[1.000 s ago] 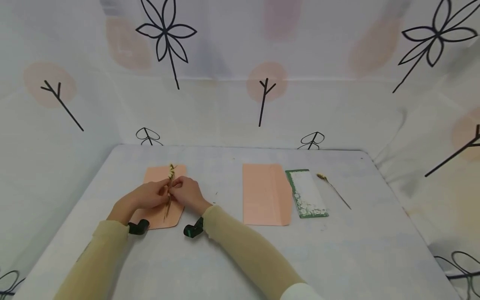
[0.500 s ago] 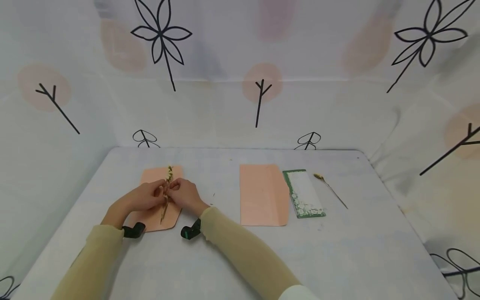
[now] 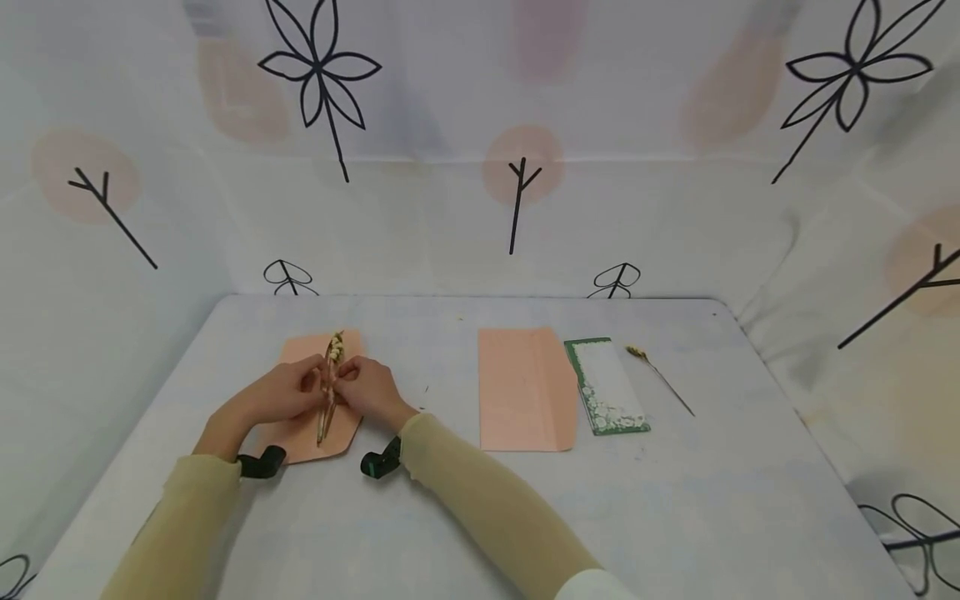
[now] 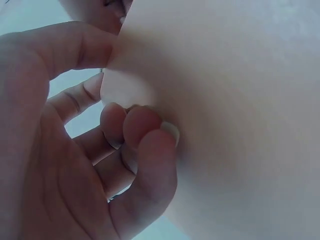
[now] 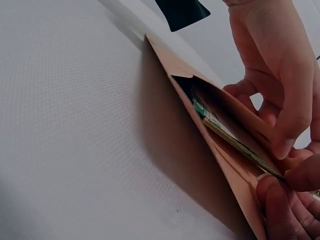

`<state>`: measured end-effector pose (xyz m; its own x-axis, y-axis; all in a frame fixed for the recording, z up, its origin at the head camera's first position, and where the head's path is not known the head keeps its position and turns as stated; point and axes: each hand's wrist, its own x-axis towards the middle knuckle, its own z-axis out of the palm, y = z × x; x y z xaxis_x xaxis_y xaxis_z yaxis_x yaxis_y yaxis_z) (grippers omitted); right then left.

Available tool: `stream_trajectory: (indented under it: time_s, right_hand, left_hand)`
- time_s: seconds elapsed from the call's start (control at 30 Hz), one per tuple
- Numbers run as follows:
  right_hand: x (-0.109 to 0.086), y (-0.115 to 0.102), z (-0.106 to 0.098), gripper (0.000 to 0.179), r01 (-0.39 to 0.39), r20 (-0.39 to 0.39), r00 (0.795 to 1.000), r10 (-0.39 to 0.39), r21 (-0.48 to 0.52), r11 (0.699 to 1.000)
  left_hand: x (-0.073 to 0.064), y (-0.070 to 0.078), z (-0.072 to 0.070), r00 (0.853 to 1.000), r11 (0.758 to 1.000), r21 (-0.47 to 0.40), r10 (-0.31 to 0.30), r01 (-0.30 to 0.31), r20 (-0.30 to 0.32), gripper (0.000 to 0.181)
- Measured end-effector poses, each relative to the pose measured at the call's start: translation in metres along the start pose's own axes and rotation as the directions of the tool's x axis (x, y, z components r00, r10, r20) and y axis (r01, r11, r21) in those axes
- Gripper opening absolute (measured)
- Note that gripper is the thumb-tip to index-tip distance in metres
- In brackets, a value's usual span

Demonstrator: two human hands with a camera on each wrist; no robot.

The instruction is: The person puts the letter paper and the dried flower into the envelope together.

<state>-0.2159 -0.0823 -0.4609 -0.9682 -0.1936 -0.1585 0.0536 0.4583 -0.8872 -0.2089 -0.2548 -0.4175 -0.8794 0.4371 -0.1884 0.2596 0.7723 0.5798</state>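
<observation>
Fingers of left hand (image 3: 276, 393) and right hand (image 3: 372, 388): curled, gripping the envelope (image 3: 303, 437), one hand at each side of its parted mouth. Desk (image 3: 690, 517): pale; the held envelope is kept at its left part. Second envelope (image 3: 513, 387): laid flat, near mid-desk. Card (image 3: 609, 379), green-bordered: laid close by that envelope's right edge. Insert (image 5: 244, 149), green-edged: seen inside the held envelope. Flowers (image 3: 336, 347): seen at the mouth's far end. Sprig (image 3: 666, 381): laid slantwise, right of the card.
</observation>
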Motion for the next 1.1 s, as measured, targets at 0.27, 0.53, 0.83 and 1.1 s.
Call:
stream_trajectory:
  time_s: [0.27,0.53,0.83,1.1]
  right_hand:
    - [-0.0022,-0.002,-0.0013,0.008,-0.001,0.005,1.0,0.001,0.022,1.0]
    - [-0.0004,0.0008,-0.0004,0.007,0.003,0.004,1.0,-0.003,0.038,0.999]
    - [-0.0001,0.0021,-0.0042,0.012,0.01,0.032,0.999,-0.012,0.051,0.999]
    - [0.0003,0.0016,-0.0069,0.011,0.036,0.051,0.998,-0.037,0.026,0.999]
  left_hand:
    - [-0.0016,-0.0038,-0.0036,1.0,1.0,-0.01,-0.004,0.004,-0.013,0.018]
    - [-0.004,-0.0056,-0.0033,0.999,1.0,-0.006,0.006,-0.006,-0.038,0.016]
    - [-0.0053,-0.0054,-0.0033,0.998,1.0,0.007,0.017,-0.017,-0.056,0.017]
    - [-0.008,0.0022,-0.0056,0.997,0.999,-0.002,0.052,-0.052,-0.057,0.017]
